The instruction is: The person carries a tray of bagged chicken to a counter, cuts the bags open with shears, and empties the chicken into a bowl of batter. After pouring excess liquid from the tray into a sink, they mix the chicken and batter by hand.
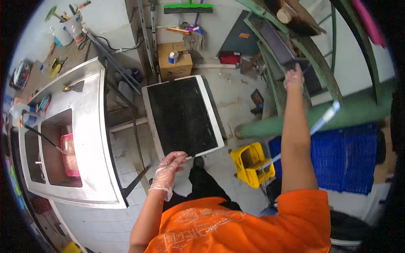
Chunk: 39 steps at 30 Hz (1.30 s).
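A large flat black panel with a white frame [181,116] lies tilted across the floor in front of me. My left hand [166,168], in a clear plastic glove, has its fingers closed on the panel's near edge. Farther away on the right, my right hand [294,79], also gloved, reaches up among the green stair steps [314,59]. Its fingers are bent against a dark object [312,78] there; what exactly they grip is hard to make out.
On the left stands a steel sink [90,139] with a pink basket [69,154] inside. A cardboard box [175,69] bears a small can [173,57]. A yellow mop bucket [253,164] with a pole and blue crates [344,158] are at right. A green beam [270,124] crosses behind them.
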{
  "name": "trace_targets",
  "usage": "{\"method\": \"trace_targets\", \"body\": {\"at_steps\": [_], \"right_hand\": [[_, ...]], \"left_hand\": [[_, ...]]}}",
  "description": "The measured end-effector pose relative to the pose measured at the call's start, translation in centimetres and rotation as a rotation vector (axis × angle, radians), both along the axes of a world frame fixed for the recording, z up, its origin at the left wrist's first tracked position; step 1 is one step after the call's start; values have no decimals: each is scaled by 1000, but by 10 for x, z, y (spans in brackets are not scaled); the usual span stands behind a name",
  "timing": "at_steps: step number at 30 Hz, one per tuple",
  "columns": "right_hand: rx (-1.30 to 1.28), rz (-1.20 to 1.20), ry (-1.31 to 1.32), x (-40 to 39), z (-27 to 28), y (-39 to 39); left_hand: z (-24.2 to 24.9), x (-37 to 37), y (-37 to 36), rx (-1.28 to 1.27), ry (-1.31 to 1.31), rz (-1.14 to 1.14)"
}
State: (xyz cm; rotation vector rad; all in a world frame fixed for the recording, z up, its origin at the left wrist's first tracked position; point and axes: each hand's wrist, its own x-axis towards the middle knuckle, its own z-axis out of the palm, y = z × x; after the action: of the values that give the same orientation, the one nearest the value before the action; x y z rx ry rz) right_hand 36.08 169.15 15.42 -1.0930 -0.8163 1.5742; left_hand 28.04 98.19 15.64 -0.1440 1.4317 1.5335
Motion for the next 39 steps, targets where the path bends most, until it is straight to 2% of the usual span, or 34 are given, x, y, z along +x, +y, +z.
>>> {"method": "trace_targets", "body": {"at_steps": [4, 9, 11, 13, 14, 15, 16, 18, 20, 22, 23, 25, 26, 28, 30, 31, 33, 35, 38, 39], "right_hand": [[-180, -60, 86, -31, 35, 98], [-147, 69, 114, -26, 31, 145], [-13, 109, 19, -8, 22, 133], [121, 161, -183, 17, 21, 104], [187, 177, -285, 30, 21, 89], [273, 173, -378, 42, 19, 72], [333, 168, -445, 59, 18, 50], [390, 145, -517, 96, 21, 10], [372, 122, -527, 127, 34, -26], [153, 68, -377, 143, 51, -57], [24, 34, -289, 151, 58, -67], [47, 148, -303, 171, 67, -84], [55, 200, -308, 179, 69, -93], [40, 157, -417, 186, 80, -118], [52, 142, -490, 183, 91, -154], [76, 148, -507, 179, 97, -176], [121, 214, -542, 181, 95, -202], [152, 343, -583, 189, 87, -225], [209, 452, -613, 199, 37, -263], [231, 480, -622, 196, 27, -281]], "left_hand": [[-12, -7, 96, 54, 93, -88], [-44, -50, 235, 174, 246, -318], [-28, -56, 292, 199, 295, -254], [-34, -71, 354, 265, 329, -280], [-22, -75, 378, 291, 363, -246], [-9, -80, 401, 314, 397, -204], [-18, -86, 429, 332, 605, -117], [-9, -104, 483, 420, 646, 3], [29, -125, 521, 432, 403, -62], [54, -138, 546, 311, 251, -252], [58, -138, 549, 296, 482, -426], [55, -144, 554, 250, 946, -776], [45, -150, 564, 246, 1482, -1061], [26, -131, 553, 148, 1324, -1035], [8, -107, 516, 137, 1043, -776], [1, -91, 486, 171, 841, -529], [-12, -72, 426, 65, 839, -442], [18, -44, 346, 155, 805, -180], [16, -31, 233, 172, 789, -93], [46, -25, 188, 91, 949, -76]]}}
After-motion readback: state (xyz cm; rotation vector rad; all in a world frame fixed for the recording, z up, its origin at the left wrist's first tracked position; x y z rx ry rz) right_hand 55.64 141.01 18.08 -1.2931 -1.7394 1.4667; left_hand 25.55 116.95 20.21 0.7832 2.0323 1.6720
